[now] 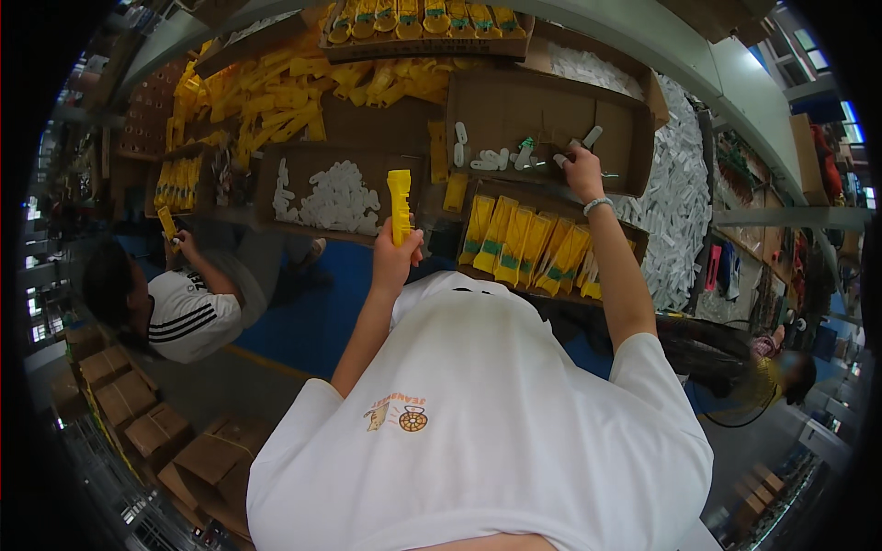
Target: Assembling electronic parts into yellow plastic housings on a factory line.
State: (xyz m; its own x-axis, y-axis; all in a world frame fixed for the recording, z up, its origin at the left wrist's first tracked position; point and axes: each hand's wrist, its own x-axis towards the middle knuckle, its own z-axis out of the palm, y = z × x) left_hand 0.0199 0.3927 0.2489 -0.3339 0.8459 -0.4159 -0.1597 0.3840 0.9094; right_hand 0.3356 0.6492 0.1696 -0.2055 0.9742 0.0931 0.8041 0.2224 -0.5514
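Note:
My left hand (395, 254) is wrapped around the lower end of a long yellow plastic housing (399, 197), held upright with notches along its right edge. Inside a shallow cardboard box (514, 96) at the right, my right hand (582, 174) pinches with its fingertips at a small white plastic piece (559, 160). Another white oval piece (593, 137) lies just beyond the fingers. To the left of this hand, loose white pieces (491, 160) and a small green-and-white part (525, 152) rest on the box floor.
Closer to me stands a box of yellow housings (516, 246) with green parts. White pieces (335, 196) fill a tray at the left; more are heaped (675, 193) at the far right. Loose yellow housings (276, 101) lie behind. A co-worker (188, 303) works at the left.

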